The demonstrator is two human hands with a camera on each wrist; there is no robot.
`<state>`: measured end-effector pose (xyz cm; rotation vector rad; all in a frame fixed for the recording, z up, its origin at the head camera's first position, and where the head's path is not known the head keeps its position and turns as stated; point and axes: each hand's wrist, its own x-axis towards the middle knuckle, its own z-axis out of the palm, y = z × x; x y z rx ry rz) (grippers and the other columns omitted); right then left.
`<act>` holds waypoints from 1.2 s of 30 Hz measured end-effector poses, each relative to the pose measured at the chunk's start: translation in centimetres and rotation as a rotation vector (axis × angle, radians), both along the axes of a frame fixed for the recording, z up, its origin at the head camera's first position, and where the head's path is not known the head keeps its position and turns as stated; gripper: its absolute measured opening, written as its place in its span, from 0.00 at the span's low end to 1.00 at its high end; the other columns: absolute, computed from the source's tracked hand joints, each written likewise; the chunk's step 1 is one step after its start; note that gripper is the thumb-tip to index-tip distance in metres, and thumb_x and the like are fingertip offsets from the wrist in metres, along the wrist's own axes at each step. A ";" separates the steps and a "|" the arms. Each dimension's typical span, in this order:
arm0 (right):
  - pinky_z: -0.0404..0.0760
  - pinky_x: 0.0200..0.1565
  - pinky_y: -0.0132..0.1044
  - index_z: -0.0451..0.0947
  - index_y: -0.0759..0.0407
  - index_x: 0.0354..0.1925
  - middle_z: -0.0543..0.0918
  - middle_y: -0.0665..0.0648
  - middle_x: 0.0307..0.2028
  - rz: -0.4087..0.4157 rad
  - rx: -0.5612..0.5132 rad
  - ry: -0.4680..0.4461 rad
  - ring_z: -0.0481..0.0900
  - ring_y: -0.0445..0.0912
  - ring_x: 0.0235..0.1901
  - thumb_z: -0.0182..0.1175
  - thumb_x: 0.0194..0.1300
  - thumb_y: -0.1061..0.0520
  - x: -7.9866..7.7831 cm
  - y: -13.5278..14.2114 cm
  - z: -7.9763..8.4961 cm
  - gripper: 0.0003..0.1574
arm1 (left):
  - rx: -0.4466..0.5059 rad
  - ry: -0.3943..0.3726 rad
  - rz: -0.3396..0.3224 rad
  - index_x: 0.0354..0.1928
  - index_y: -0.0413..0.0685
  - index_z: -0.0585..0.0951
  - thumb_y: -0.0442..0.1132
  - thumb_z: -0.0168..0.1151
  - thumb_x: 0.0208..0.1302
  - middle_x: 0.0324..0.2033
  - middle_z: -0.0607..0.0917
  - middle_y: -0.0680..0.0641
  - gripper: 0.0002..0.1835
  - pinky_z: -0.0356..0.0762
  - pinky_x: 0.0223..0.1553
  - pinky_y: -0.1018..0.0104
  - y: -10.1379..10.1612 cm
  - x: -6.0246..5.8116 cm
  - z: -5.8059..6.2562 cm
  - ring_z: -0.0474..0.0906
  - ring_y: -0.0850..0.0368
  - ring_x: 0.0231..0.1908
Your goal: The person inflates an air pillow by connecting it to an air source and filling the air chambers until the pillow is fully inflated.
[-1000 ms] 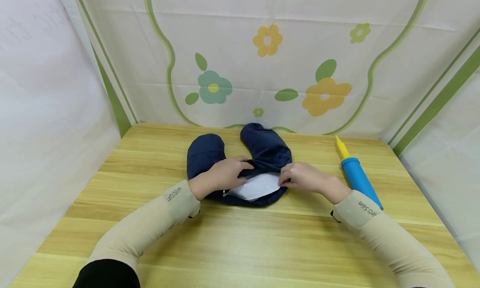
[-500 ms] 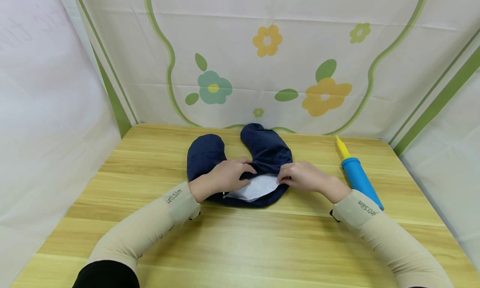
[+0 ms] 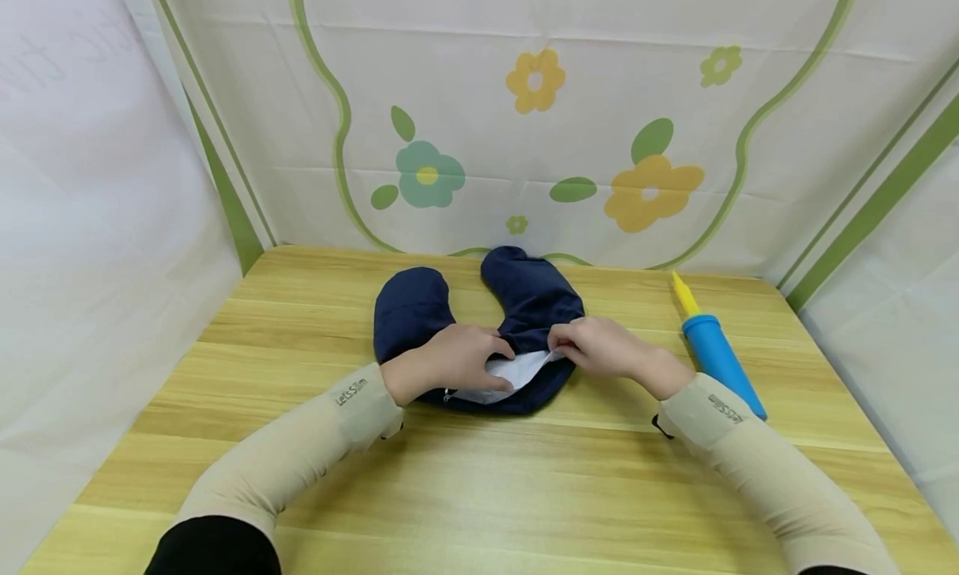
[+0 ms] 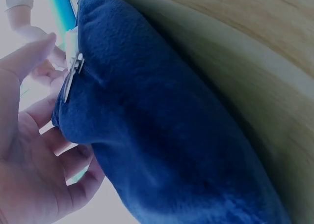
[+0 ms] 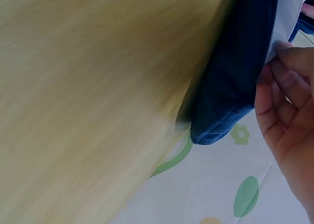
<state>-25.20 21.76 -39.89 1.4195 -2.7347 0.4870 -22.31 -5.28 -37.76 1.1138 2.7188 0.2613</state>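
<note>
While the left hand [image 3: 464, 357] rests at the gap in the dark blue neck pillow [image 3: 535, 304], I see from my distant post its thumb spread away from the forefinger, other fingers bent behind the cloth; I make out no pinch there. Near that hand hangs the metal zip pull [image 4: 73, 75], at the gap's left end. Between the hands shows a white lining [image 3: 528, 367], though I cannot tell whether it is sewn in or loose. At its right end, the right hand [image 3: 603, 344] pinches the lining's edge between thumb and fingers, just beside the zip teeth [image 5: 271, 37]. I judge the step in hand to be work on the lining inside the unzipped pillow; the next move calls, I think, for me to keep that pinch firm, steady the pillow with the left hand and hold the white edge clear of the teeth.

Out to the left, a pale sheet [image 3: 112, 184] closes the room. The pillow lies on the wood-grained surface [image 3: 494, 492], toward its far edge, both ends pointing to a back sheet [image 3: 464, 42] printed with flowers [image 3: 633, 205]. Farther right, a blue pump [image 3: 719, 359] with a yellow nozzle [image 3: 684, 294] lies apart from the pillow, and another pale sheet [image 3: 884, 309] hangs beyond.
</note>
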 end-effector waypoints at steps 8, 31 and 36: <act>0.77 0.31 0.37 0.81 0.55 0.37 0.84 0.48 0.30 -0.075 -0.050 -0.072 0.75 0.36 0.25 0.64 0.68 0.67 -0.6 -0.5 0.4 0.07 | -0.094 0.019 0.052 0.66 0.58 0.80 0.60 0.74 0.58 0.61 0.81 0.47 0.35 0.80 0.46 0.56 0.5 0.3 0.1 0.82 0.51 0.51; 0.79 0.33 0.40 0.82 0.56 0.40 0.84 0.48 0.30 -0.132 -0.079 -0.044 0.78 0.39 0.26 0.65 0.70 0.65 -0.8 -0.7 0.8 0.05 | 0.180 -0.351 0.131 0.72 0.43 0.72 0.39 0.49 0.82 0.64 0.79 0.43 0.21 0.73 0.59 0.54 -1.7 -2.5 -0.6 0.78 0.51 0.57; 0.80 0.32 0.39 0.83 0.55 0.41 0.84 0.48 0.30 -0.121 -0.075 0.009 0.80 0.39 0.27 0.67 0.68 0.65 -0.5 -1.0 0.9 0.06 | 0.203 -0.352 0.145 0.72 0.45 0.71 0.38 0.49 0.82 0.66 0.77 0.43 0.22 0.73 0.61 0.52 -1.9 -2.5 -0.5 0.76 0.49 0.62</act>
